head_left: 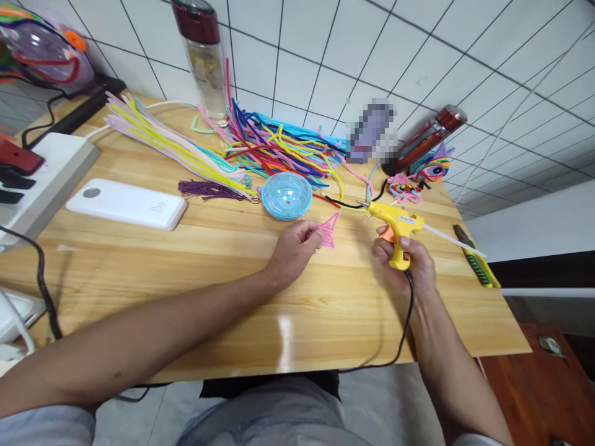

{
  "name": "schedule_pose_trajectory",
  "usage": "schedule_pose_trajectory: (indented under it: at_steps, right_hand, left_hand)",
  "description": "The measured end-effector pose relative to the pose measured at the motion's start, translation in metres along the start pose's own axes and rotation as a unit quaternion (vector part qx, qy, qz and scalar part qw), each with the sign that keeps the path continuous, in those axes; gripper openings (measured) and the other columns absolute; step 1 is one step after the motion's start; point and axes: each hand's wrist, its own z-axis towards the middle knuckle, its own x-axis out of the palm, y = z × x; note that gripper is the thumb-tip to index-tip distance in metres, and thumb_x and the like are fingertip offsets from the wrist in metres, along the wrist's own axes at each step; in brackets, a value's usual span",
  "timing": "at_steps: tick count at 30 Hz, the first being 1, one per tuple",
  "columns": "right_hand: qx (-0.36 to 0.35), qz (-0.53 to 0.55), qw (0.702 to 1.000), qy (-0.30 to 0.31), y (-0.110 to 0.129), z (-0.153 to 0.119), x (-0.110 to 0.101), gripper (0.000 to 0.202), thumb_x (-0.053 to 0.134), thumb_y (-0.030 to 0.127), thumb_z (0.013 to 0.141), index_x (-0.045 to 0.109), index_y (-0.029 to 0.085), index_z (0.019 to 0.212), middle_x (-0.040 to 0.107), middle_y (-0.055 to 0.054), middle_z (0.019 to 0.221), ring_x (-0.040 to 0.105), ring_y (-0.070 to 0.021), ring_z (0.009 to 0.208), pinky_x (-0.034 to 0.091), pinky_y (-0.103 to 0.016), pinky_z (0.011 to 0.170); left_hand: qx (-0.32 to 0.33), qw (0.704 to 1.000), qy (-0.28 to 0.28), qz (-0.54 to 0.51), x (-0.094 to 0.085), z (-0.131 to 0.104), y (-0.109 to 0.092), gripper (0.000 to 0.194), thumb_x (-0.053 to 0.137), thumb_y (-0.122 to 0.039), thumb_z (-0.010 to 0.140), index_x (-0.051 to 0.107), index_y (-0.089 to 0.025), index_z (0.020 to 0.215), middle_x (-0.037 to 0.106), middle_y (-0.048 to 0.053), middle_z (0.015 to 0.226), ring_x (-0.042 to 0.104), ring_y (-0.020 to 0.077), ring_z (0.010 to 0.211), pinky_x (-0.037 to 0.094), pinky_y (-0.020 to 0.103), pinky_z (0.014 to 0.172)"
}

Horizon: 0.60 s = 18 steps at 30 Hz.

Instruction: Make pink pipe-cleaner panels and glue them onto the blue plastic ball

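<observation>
Between the thumb and fingers of my left hand [294,253] is a small pink triangular piece of bent pipe cleaner [329,235], held just above the table. My right hand [413,260] is wrapped round the handle of a yellow hot glue gun [395,223] with an orange trigger. Its nozzle points left, and a white glue stick [458,241] sticks out of its back. A black cord hangs from the handle's base. Just beyond my left hand stands a light blue bowl [287,196].
A heap of coloured pipe cleaners [279,148] lies along the wall, beside a glass bottle [202,68]. At right are a red flask [425,139], a pipe-cleaner figure [430,167] and green-handled pliers [476,260]. A white power bank [127,203] and power strip [60,173] lie left.
</observation>
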Motion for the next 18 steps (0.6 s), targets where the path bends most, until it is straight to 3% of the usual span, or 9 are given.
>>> schedule_pose_trajectory:
  at_steps: [3, 7, 12, 15, 18]
  right_hand:
    - [-0.034, -0.047, 0.998, 0.012, 0.000, -0.013, 0.010, 0.029, 0.079, 0.047, 0.074, 0.078, 0.022, 0.088, 0.060, -0.002, 0.069, 0.052, -0.0164, 0.060, 0.047, -0.033, 0.056]
    - [-0.075, -0.110, 0.991, 0.017, -0.002, -0.026, 0.019, 0.027, 0.082, 0.047, 0.077, 0.078, 0.023, 0.089, 0.078, -0.008, 0.097, 0.059, -0.0173, 0.064, 0.046, -0.033, 0.056]
    - [-0.131, -0.157, 0.978, 0.044, -0.009, -0.032, 0.014, 0.028, 0.083, 0.052, 0.086, 0.081, 0.025, 0.093, 0.082, -0.008, 0.100, 0.060, -0.0176, 0.065, 0.052, -0.035, 0.062]
    - [-0.148, -0.204, 0.967, 0.044, -0.015, -0.036, 0.006, 0.030, 0.081, 0.054, 0.090, 0.082, 0.026, 0.100, 0.081, -0.008, 0.100, 0.071, -0.0252, 0.085, 0.060, -0.041, 0.080]
    - [-0.168, -0.274, 0.945, 0.066, -0.017, -0.039, 0.001, 0.027, 0.076, 0.049, 0.096, 0.081, 0.027, 0.111, 0.080, -0.008, 0.106, 0.074, -0.0290, 0.101, 0.060, -0.045, 0.095]
  left_hand:
    - [-0.001, 1.000, -0.003, -0.005, 0.000, 0.001, 0.000, 0.019, 0.067, -0.033, 0.090, 0.078, -0.017, 0.090, 0.066, -0.001, 0.074, 0.057, 0.0126, 0.068, 0.047, 0.025, 0.066]
    - [0.003, 1.000, -0.007, -0.016, 0.001, 0.002, 0.001, 0.021, 0.069, -0.032, 0.089, 0.081, -0.017, 0.096, 0.067, -0.001, 0.075, 0.057, 0.0121, 0.068, 0.047, 0.025, 0.066]
    - [0.009, 1.000, -0.014, -0.007, 0.000, 0.002, 0.002, 0.020, 0.072, -0.027, 0.086, 0.084, -0.018, 0.100, 0.072, 0.001, 0.080, 0.061, 0.0141, 0.075, 0.050, 0.025, 0.071]
    - [0.016, 1.000, -0.008, -0.002, -0.001, 0.001, 0.002, 0.021, 0.072, -0.027, 0.087, 0.085, -0.018, 0.100, 0.074, 0.001, 0.082, 0.063, 0.0154, 0.078, 0.051, 0.026, 0.072]
    - [0.025, 1.000, -0.004, -0.003, -0.001, 0.001, 0.003, 0.022, 0.071, -0.029, 0.088, 0.085, -0.018, 0.100, 0.075, 0.002, 0.085, 0.063, 0.0149, 0.078, 0.051, 0.026, 0.073]
